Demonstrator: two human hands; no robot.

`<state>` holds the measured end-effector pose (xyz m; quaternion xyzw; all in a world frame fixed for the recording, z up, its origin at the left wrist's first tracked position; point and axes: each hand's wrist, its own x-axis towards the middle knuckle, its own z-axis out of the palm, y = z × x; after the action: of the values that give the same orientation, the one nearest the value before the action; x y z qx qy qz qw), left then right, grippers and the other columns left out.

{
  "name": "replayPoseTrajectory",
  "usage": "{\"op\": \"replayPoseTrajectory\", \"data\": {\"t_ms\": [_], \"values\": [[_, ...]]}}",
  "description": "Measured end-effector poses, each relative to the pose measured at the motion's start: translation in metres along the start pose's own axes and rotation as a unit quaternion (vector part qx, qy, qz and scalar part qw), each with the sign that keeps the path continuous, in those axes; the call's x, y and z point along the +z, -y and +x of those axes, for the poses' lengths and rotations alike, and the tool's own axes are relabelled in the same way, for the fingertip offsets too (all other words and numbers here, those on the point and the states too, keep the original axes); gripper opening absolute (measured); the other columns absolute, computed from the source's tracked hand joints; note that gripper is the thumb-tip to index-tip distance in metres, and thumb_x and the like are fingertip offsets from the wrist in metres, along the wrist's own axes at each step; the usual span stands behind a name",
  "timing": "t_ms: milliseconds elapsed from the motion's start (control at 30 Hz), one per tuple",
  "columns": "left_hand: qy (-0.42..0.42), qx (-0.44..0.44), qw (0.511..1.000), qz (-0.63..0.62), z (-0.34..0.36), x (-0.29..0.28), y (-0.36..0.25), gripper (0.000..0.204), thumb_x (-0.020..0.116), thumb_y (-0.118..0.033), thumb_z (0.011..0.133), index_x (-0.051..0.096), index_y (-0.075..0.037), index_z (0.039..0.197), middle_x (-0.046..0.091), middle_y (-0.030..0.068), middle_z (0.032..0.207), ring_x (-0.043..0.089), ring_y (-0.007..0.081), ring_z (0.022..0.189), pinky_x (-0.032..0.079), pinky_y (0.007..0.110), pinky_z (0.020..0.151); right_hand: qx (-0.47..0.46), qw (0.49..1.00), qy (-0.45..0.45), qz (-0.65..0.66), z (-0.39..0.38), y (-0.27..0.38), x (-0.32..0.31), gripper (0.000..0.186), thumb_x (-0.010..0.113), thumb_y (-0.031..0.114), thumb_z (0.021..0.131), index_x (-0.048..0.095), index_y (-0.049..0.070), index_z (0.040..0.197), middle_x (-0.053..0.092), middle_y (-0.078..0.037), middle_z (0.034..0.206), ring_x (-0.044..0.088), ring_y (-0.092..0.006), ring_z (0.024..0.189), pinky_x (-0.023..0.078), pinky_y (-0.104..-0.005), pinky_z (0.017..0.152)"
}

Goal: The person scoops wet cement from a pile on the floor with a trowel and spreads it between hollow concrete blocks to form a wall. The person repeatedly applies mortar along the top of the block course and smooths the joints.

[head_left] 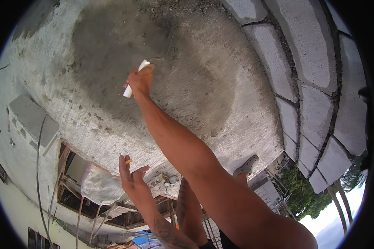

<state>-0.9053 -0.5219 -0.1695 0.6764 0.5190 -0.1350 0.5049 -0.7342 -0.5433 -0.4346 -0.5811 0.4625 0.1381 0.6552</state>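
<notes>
My right arm reaches across to a rough concrete surface (187,95) with a wide dark, damp-looking patch. My right hand (141,81) is closed around a short white bar (129,90), perhaps a length of pipe, tilted over the dark patch. A thin line runs from near its upper end along the surface; I cannot make out what it is. Lower and to the left, my left hand (133,178) is raised with its fingers partly stretched. A small tan-orange stub, which looks like a cigarette (129,161), is pinched between two fingers.
Grey concrete blocks (316,66) with dark joints stand along the right. A foot in a grey clog (246,164) rests near the lower right edge. At the left lies a grey block (33,118). Below it is a timber-framed opening (68,178) beside a pale, lumpy sack (99,184).
</notes>
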Motion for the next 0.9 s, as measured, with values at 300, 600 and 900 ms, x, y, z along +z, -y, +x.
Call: {"op": "replayPoseTrajectory", "data": {"t_ms": [300,600,900], "values": [[-0.029,-0.008,0.998,-0.048,0.004,-0.015,-0.002,0.064,0.043,0.000,0.088,0.036,0.000,0.151,0.045,0.0223,0.147,0.066,0.0213,0.098,0.048,0.037,0.098,0.147,0.883,-0.354,0.270,-0.036,-0.043,-0.169,0.024,0.045,0.011,0.099,0.034,-0.008,0.109,0.060,-0.020,0.096,0.068,-0.0255,0.065,0.064,-0.0376,0.061],[-0.068,-0.026,0.994,-0.083,0.017,-0.041,0.021,0.062,0.042,-0.002,0.089,0.035,0.003,0.150,0.045,0.0232,0.146,0.064,0.0238,0.106,0.051,0.036,0.094,0.042,0.992,0.104,0.054,-0.031,0.017,0.067,0.033,0.050,0.008,0.097,0.028,-0.005,0.117,0.056,-0.020,0.090,0.070,-0.0267,0.066,0.064,-0.0373,0.059],[-0.081,-0.101,0.988,-0.090,0.008,-0.042,0.065,0.062,0.043,0.001,0.088,0.034,0.004,0.150,0.049,0.0207,0.141,0.070,0.0214,0.083,0.050,0.030,0.080,-0.221,0.782,0.070,-0.578,-0.046,0.150,-0.186,0.041,0.060,0.029,0.090,0.054,-0.002,0.117,0.068,-0.027,0.095,0.068,-0.0430,0.089,0.051,-0.0493,0.081]]}}
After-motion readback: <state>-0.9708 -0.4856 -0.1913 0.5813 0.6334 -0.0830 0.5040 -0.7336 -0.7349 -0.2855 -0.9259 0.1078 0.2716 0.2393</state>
